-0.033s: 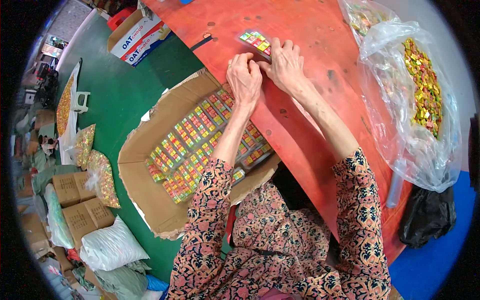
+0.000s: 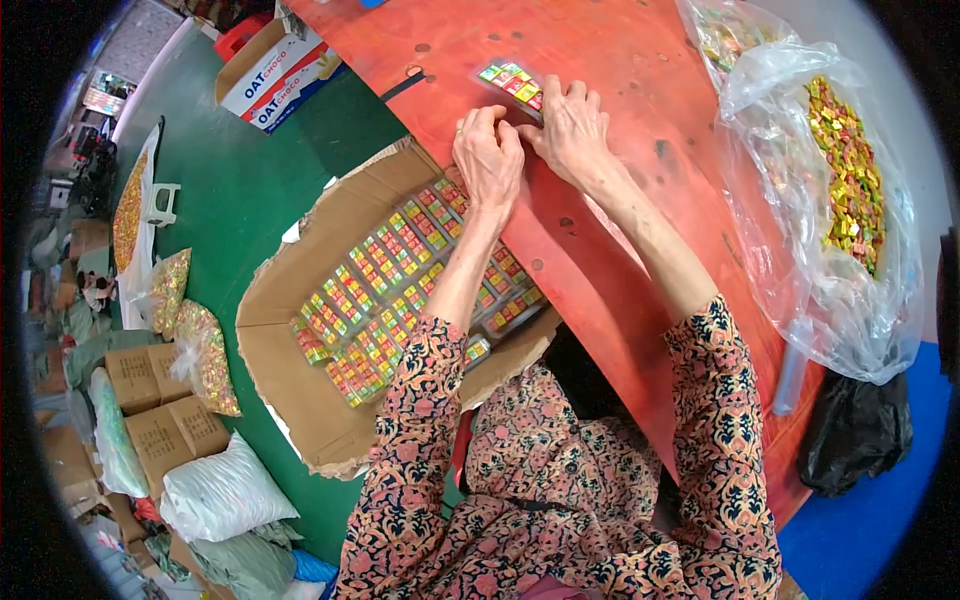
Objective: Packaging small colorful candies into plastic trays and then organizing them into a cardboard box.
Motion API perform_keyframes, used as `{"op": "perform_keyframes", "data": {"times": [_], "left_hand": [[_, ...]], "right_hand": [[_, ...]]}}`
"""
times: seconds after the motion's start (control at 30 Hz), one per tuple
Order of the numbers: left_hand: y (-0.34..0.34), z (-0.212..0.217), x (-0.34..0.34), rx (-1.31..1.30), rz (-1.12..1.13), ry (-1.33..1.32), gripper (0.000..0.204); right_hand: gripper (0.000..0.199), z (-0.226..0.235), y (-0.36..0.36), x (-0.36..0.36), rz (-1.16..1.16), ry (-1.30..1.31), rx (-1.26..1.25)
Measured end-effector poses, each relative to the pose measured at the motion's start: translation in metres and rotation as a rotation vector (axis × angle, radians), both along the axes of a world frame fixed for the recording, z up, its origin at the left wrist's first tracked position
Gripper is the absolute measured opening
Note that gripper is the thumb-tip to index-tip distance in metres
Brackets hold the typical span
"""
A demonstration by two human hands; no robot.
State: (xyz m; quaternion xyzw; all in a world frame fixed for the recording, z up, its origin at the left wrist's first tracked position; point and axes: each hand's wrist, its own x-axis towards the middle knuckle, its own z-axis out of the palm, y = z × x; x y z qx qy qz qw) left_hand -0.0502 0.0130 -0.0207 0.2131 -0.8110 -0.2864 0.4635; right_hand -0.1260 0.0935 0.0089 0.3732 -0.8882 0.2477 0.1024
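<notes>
A clear plastic pack (image 2: pixel 511 82) of small red, yellow and green wrapped cubes lies over the red table, tilted, its near end between my hands. At that near end, the fingers of my right hand (image 2: pixel 573 130) are closed on the pack's right side. My left hand (image 2: pixel 489 158) is closed beside it, with curled fingertips at the pack's lower edge. The backs of both hands partly hide the grip. Below my left forearm, an open cardboard box (image 2: pixel 290 400) holds rows of similar packs (image 2: pixel 375 260); my sleeve covers some of them.
On the right of the red table (image 2: pixel 640 200) stands a large clear bag (image 2: pixel 780 230) with loose gold, red and green pieces (image 2: pixel 845 170). A black bag (image 2: pixel 858 430) hangs near it. Filled sacks (image 2: pixel 225 490), cartons (image 2: pixel 185 430) and a white stool (image 2: pixel 163 204) stand on the left.
</notes>
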Motion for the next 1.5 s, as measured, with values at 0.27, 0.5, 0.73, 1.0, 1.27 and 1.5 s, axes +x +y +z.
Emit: {"op": "perform_keyframes", "data": {"times": [0.27, 0.5, 0.73, 1.0, 1.27, 1.5], "left_hand": [[0.004, 0.001, 0.000, 0.376, -0.004, 0.016, 0.056], [0.002, 0.009, 0.018, 0.049, -0.484, -0.232, 0.086], [0.050, 0.023, 0.026, -0.180, -0.836, -0.420, 0.078], [0.056, 0.023, 0.023, -0.250, -0.792, -0.427, 0.067], [0.063, 0.026, 0.010, -0.378, -0.764, -0.466, 0.063], [0.066, 0.034, 0.005, -0.430, -0.779, -0.557, 0.066]], "right_hand": [[0.047, -0.002, 0.022, -0.014, 0.135, -0.079, 0.096], [0.057, 0.011, 0.102, -0.023, 0.397, -0.113, 0.243], [0.065, 0.000, 0.160, -0.022, 0.429, -0.098, 0.206], [0.070, 0.028, 0.193, -0.005, 0.319, -0.862, -0.454], [0.073, -0.027, 0.164, -0.001, 0.066, -1.144, -1.065], [0.073, -0.034, 0.164, -0.005, 0.037, -1.034, -1.072]]}}
